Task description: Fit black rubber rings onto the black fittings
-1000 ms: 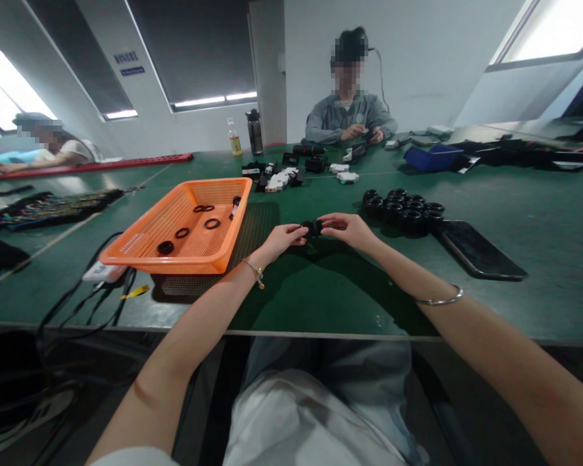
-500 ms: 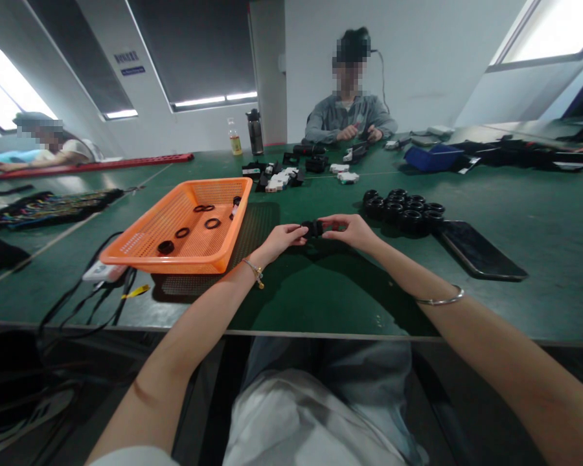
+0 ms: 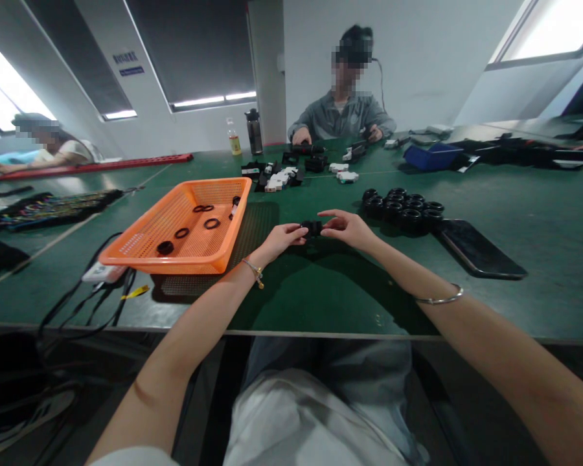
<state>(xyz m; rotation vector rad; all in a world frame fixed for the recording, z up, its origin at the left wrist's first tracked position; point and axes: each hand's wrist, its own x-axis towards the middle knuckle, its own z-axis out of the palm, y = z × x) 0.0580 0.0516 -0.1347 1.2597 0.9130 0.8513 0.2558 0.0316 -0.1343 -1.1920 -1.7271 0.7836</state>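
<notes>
Pinched by my left hand [image 3: 282, 239] is a small black round part [image 3: 312, 228], ring-like and ridged, held just above the green table. Its exact kind is too small to make out. My right hand [image 3: 347, 230] is at the part's right end, index finger raised away and thumb close to it; whether the thumb touches cannot be told. Right of that hand stands a cluster of black round ring-like parts [image 3: 403, 208]. On my left an orange perforated basket [image 3: 194, 264] holds several thin black rings [image 3: 212, 224] and a thicker black ring [image 3: 165, 248].
A dark phone [image 3: 483, 249] lies beside the black parts. Cables and a white power strip [image 3: 104, 272] sit left of the basket. Small black and white pieces [image 3: 282, 178], a bottle [image 3: 234, 137] and a tumbler [image 3: 254, 131] stand farther back. A person [image 3: 342, 116] sits opposite; another is far left.
My right hand's index finger has lifted off the black part, spreading from the thumb. My left hand stays in place. The person opposite has reached one hand to a black object on the table.
</notes>
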